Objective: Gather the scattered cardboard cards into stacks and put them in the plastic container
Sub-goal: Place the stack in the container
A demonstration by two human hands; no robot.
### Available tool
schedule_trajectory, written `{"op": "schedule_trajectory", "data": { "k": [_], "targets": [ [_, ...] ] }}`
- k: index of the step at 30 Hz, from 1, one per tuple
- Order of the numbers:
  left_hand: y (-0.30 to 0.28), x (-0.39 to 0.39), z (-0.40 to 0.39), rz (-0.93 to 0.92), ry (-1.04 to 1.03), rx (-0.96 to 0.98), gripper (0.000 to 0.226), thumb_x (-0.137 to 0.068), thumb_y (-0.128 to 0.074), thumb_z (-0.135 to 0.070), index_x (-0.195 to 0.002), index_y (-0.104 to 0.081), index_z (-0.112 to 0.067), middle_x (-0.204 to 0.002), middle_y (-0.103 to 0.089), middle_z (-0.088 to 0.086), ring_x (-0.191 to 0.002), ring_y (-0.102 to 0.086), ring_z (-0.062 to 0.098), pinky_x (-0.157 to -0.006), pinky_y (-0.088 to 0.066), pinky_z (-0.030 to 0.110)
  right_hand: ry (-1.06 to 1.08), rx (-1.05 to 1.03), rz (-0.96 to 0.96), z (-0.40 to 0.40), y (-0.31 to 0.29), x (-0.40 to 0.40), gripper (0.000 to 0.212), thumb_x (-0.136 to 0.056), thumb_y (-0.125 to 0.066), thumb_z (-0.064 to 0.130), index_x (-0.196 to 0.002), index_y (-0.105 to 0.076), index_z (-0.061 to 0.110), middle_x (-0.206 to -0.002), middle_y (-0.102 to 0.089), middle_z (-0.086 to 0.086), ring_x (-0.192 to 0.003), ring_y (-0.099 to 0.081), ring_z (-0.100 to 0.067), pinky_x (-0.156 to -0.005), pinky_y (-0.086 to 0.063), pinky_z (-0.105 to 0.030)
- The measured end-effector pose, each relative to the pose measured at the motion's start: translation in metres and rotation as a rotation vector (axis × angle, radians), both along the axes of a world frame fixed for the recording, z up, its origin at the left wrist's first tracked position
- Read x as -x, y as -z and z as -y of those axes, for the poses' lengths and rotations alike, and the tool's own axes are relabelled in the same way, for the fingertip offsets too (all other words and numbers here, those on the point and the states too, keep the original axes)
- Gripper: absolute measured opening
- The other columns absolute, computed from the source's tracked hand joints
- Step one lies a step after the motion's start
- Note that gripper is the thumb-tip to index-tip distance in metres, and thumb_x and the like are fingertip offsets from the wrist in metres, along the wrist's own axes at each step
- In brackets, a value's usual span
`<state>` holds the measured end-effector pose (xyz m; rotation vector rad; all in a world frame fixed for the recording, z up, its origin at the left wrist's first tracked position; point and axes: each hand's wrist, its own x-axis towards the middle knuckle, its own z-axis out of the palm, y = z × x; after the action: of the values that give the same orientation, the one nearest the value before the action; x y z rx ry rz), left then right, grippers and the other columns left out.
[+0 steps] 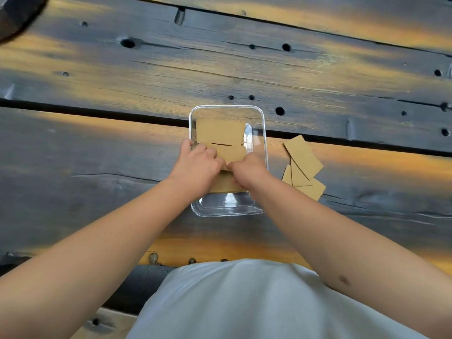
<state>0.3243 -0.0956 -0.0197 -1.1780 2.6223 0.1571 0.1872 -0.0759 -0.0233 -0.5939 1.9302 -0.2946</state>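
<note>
A clear plastic container [259, 113] stands on the dark wooden table, straight ahead of me. Brown cardboard cards [220, 132] lie inside it, one flat at the far end and more under my hands. My left hand [199, 165] and my right hand [247, 171] are both inside the container, fingertips meeting on a stack of cards [231, 152] and gripping it. Part of that stack is hidden by my hands. A few loose cards [303, 159] lie overlapped on the table just right of the container.
The table [97, 148] is made of dark, weathered planks with gaps and knot holes. Its near edge runs just in front of my white shirt [244, 302]. A dark curved object [14, 15] sits at the far left corner.
</note>
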Motion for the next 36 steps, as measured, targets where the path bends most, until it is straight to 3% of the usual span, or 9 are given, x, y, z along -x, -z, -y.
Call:
{"op": "schedule_trajectory", "data": {
  "k": [5,19,25,29,31,33,34,36],
  "targets": [
    [0.001,0.008,0.002,-0.022,0.022,-0.013,0.024,-0.087,-0.049,-0.024,-0.111,-0.054,-0.024,-0.115,-0.051,0.000,-0.109,-0.048,0.025,-0.093,-0.027,0.044,0.008,-0.003,0.067,-0.003,-0.007,0.004,0.039,-0.081,-0.062,0.023,-0.115,-0.051,0.008,-0.114,-0.057,-0.015,-0.089,-0.068,-0.032,-0.079,-0.058,-0.044],
    [0.012,0.010,0.005,0.022,0.052,0.013,0.023,-0.085,-0.051,-0.022,-0.108,-0.053,-0.026,-0.109,-0.054,-0.001,-0.098,-0.053,0.023,-0.089,-0.029,0.044,-0.031,0.002,0.112,-0.012,-0.008,0.009,0.031,-0.085,-0.062,0.026,-0.109,-0.050,0.011,-0.108,-0.059,-0.011,-0.095,-0.065,-0.029,-0.086,-0.055,-0.046],
    [0.013,0.013,0.006,0.040,0.044,0.049,0.021,-0.084,-0.052,-0.022,-0.105,-0.051,-0.024,-0.106,-0.053,-0.001,-0.095,-0.051,0.024,-0.081,-0.030,0.042,-0.186,0.087,-0.029,-0.002,-0.010,0.012,0.037,-0.080,-0.053,0.021,-0.115,-0.042,0.020,-0.108,-0.056,-0.006,-0.088,-0.066,-0.029,-0.079,-0.055,-0.043],
    [0.013,0.015,0.008,0.046,0.045,0.071,0.019,-0.086,-0.052,-0.023,-0.105,-0.050,-0.021,-0.104,-0.052,0.000,-0.094,-0.051,0.024,-0.078,-0.031,0.041,-0.190,0.087,0.013,0.015,-0.010,0.013,0.059,-0.077,-0.048,0.008,-0.133,-0.037,0.024,-0.100,-0.057,-0.002,-0.084,-0.069,-0.029,-0.076,-0.058,-0.042],
    [0.012,0.014,0.008,0.039,0.045,0.069,0.018,-0.086,-0.051,-0.020,-0.104,-0.050,-0.019,-0.104,-0.052,0.001,-0.093,-0.051,0.024,-0.079,-0.032,0.041,-0.237,0.092,0.016,0.023,-0.009,0.012,0.074,-0.077,-0.046,0.005,-0.146,-0.027,0.025,-0.117,-0.055,-0.004,-0.101,-0.064,-0.031,-0.086,-0.054,-0.045],
    [0.011,0.013,0.007,0.031,0.055,0.069,0.018,-0.086,-0.048,-0.017,-0.104,-0.050,-0.018,-0.103,-0.053,0.002,-0.092,-0.052,0.025,-0.080,-0.032,0.041,-0.395,0.121,-0.101,0.026,-0.008,0.011,0.075,-0.080,-0.046,0.009,-0.149,-0.023,0.026,-0.145,-0.038,-0.005,-0.122,-0.050,-0.027,-0.096,-0.046,-0.038],
    [0.011,0.012,0.006,0.030,0.061,0.066,0.018,-0.086,-0.047,-0.015,-0.104,-0.050,-0.017,-0.102,-0.053,0.002,-0.092,-0.052,0.025,-0.080,-0.032,0.041,-0.483,0.161,-0.206,0.026,-0.007,0.012,0.071,-0.082,-0.046,0.012,-0.149,-0.026,0.026,-0.151,-0.030,-0.001,-0.127,-0.045,-0.025,-0.096,-0.043,-0.035],
    [0.011,0.011,0.006,0.030,0.064,0.062,0.019,-0.086,-0.047,-0.013,-0.105,-0.051,-0.017,-0.102,-0.053,0.002,-0.092,-0.052,0.026,-0.080,-0.032,0.040,-0.628,0.319,-0.383,0.024,-0.007,0.013,0.061,-0.083,-0.046,0.014,-0.142,-0.038,0.028,-0.150,-0.032,0.004,-0.124,-0.046,-0.024,-0.089,-0.044,-0.036]
  ]
}}
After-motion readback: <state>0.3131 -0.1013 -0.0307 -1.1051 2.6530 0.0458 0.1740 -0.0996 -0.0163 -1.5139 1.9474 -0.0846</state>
